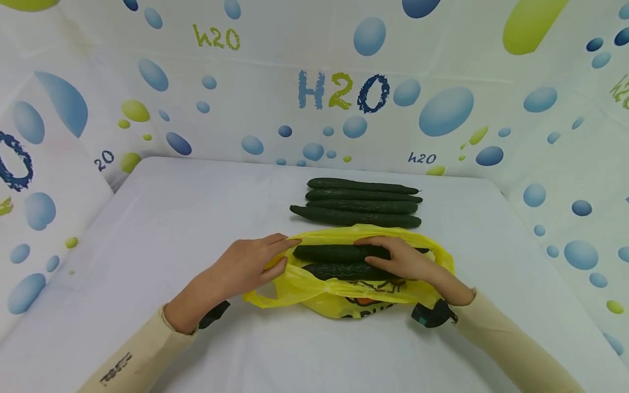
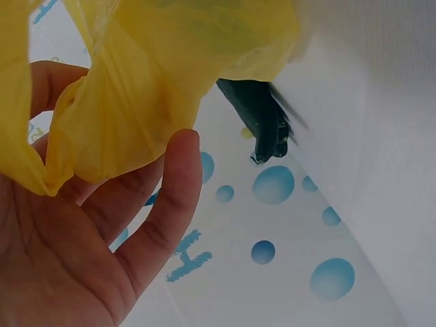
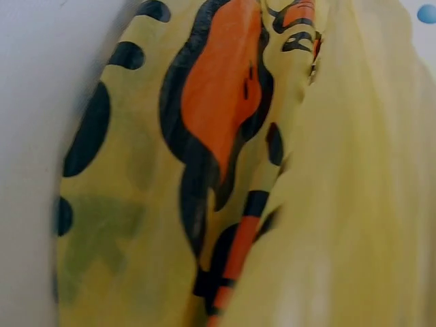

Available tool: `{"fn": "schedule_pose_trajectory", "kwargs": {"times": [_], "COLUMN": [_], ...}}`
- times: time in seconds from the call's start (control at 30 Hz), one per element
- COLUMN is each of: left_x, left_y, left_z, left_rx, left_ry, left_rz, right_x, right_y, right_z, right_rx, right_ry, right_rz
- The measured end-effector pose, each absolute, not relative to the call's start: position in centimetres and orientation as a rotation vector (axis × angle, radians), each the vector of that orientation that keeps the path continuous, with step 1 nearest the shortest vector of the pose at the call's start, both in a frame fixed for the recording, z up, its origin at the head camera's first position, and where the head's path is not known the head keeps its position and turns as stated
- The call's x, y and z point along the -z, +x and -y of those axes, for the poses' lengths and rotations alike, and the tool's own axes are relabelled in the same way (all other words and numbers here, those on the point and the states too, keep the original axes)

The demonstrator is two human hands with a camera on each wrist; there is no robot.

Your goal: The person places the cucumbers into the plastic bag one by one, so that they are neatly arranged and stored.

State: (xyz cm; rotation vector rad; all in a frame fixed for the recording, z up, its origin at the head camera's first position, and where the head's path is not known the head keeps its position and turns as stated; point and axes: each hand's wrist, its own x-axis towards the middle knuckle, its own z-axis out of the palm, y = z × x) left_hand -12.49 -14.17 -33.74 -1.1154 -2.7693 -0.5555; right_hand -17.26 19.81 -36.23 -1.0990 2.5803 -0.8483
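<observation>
A yellow plastic bag [image 1: 329, 305] lies on its side in front of me, its mouth spread wide. Two long dark green cucumbers show inside it, a far cucumber [image 1: 319, 252] and a near cucumber [image 1: 339, 271]. My right hand [image 1: 405, 259] reaches into the bag and holds the far cucumber, fingers along its far side and thumb on its near side. At the bag's left edge is my left hand [image 1: 250, 262], its fingers extended against the plastic and its thumb apart from them. In the left wrist view, yellow plastic [image 2: 143, 102] drapes over the fingers; the bag hides the right hand in the right wrist view.
Behind the bag several more cucumbers [image 1: 363, 207] lie side by side on the white tabletop [image 1: 206, 202]. A white backdrop [image 1: 275, 65] with blue and green drops rises behind the table and along its sides.
</observation>
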Motion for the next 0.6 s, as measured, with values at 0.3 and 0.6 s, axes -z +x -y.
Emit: {"fn": "schedule_pose_trajectory", "kwargs": {"times": [0.3,0.6], "left_x": [33.8,33.9], "left_y": [-12.4,-12.5], "left_z": [14.1,14.1], "left_rx": [0.558,0.557], "left_ry": [-1.116,-1.125], "left_rz": [2.787,2.779], "right_x": [35.3,34.1], "right_y": [-17.1,-17.3], "right_z": [-20.0,-20.1], "right_rx": [0.93,0.983], "right_ry": [-1.044,-1.058], "right_rz": [-2.574,-2.564]}}
